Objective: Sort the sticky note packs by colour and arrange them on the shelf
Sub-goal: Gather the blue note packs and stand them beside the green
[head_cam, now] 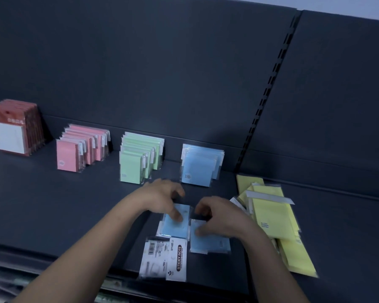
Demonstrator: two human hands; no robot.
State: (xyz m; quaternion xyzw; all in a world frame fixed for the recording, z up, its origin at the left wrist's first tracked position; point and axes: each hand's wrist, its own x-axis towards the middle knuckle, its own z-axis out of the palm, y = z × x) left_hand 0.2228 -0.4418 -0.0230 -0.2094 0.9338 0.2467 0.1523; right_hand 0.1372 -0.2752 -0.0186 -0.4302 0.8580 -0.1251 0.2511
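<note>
Two blue sticky note packs lie flat side by side on the dark shelf (53, 204). My left hand (164, 197) hovers over the left blue pack (173, 228), thumb on its face, fingers curled at its far edge. My right hand (214, 217) grips the right blue pack (210, 243) at its top edge, thumb pressing its face. Upright rows stand behind: red packs (15, 130), pink packs (79, 149), green packs (138, 162), blue packs (200, 167). Yellow packs (274, 219) lie in a loose heap at right.
A pack lying label side up, marked "STICKY NOTE" (164, 261), rests at the shelf's front edge below the blue packs. A slotted upright (269, 92) divides the dark back panel. More goods show dimly on a lower level at bottom left.
</note>
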